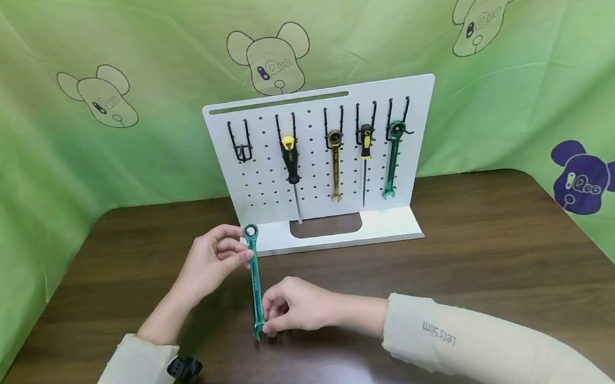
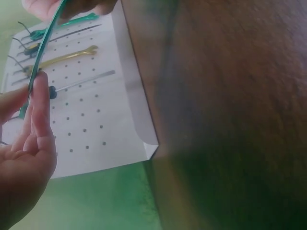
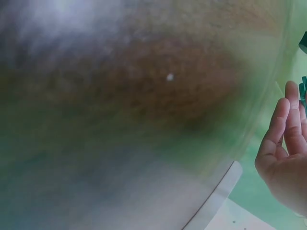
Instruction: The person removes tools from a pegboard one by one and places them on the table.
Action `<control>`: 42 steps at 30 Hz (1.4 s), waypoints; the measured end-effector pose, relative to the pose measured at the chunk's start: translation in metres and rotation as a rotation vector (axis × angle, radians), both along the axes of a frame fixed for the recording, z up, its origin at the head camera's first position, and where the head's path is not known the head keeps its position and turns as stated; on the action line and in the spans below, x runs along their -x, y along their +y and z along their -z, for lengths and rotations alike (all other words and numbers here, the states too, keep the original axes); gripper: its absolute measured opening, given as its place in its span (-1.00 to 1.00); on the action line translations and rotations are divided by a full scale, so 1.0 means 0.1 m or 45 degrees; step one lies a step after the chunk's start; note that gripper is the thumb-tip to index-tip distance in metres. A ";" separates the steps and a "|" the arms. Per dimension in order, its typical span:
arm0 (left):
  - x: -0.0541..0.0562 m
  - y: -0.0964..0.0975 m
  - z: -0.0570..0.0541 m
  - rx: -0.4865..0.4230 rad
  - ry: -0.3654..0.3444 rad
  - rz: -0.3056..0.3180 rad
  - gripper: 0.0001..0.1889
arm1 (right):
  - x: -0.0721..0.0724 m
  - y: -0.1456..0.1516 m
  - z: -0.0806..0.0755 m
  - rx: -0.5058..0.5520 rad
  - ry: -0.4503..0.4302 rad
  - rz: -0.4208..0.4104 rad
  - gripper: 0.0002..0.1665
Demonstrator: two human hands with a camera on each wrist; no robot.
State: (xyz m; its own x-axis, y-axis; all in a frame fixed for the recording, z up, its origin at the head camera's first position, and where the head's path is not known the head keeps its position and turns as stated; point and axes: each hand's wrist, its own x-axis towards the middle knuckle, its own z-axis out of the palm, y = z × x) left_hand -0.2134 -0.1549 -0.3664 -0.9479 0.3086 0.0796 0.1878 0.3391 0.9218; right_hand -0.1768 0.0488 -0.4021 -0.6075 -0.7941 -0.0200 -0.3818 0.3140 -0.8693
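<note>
A green ratcheting combination wrench (image 1: 256, 281) is held between both hands in front of the board's left side, ring end away from the person. My left hand (image 1: 212, 261) pinches it just below the ring, thumb against the shaft. At the near, open-jawed end, my right hand (image 1: 298, 305) pinches it between thumb and fingers. In the left wrist view the wrench (image 2: 45, 43) appears edge-on, gripped by the left hand (image 2: 29, 167). In the right wrist view the right hand (image 3: 288, 167) is at the right edge, with only bits of the wrench (image 3: 303, 90) showing.
A white pegboard (image 1: 272, 194) stands on the brown table (image 1: 487, 257). From left, it bears a black double hook (image 1: 243, 152), a black-and-yellow screwdriver (image 1: 291, 161), a gold wrench (image 1: 336, 167), a smaller screwdriver (image 1: 365, 146) and another green wrench (image 1: 393, 161). Green cloth (image 1: 171, 133) hangs behind.
</note>
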 end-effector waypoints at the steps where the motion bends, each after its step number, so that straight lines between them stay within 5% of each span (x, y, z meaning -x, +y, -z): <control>1: 0.00 0.00 0.01 -0.008 -0.014 0.009 -0.64 | 0.00 0.00 0.00 -0.004 -0.016 -0.003 -0.91; 9: 0.05 -0.01 0.13 -0.030 -0.131 0.046 -0.59 | -0.02 -0.01 0.03 -0.043 -0.118 -0.014 -0.91; 27: 0.16 -0.04 0.30 0.053 -0.226 0.096 -0.50 | -0.06 -0.02 0.07 -0.060 -0.334 -0.002 -0.92; 42: 0.24 -0.05 0.39 0.151 -0.286 0.130 -0.51 | -0.04 -0.08 0.06 -0.118 -0.385 0.030 -0.91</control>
